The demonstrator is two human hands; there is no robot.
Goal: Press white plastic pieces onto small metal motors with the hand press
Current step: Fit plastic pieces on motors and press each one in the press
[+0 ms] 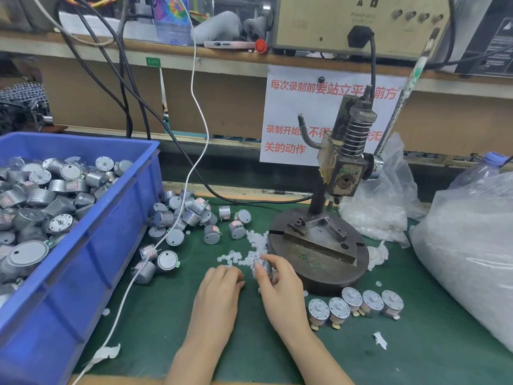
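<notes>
Right hand (280,284) has a small metal motor (262,269) pinched between thumb and curled fingers, tilted on edge just above the green counter (416,351), right at the near rim of the hand press (319,245). Left hand (222,287) sits just beside it, palm down, fingers curled loosely and fingertips resting at the edge of the scatter of white plastic pieces (244,252); whether it has one pinched I cannot tell, the fingertips hide it. Those white pieces trail away from both hands toward the far side, hugging the left edge of the press's round base. The press itself stands just beyond the right hand, ram up, spring showing, the fixture plate on the base bare. To the right of the right hand, near its wrist, a row of five motors (355,304) stands upright on the counter, side by side. Out to the left of the left hand, loose motors (180,218) lie tumbled every which way, and farther left the blue bin (91,262) is heaped with more. A white cable (194,151) runs across the counter past the left hand. Far right, big clear bags (466,245) of white parts.
</notes>
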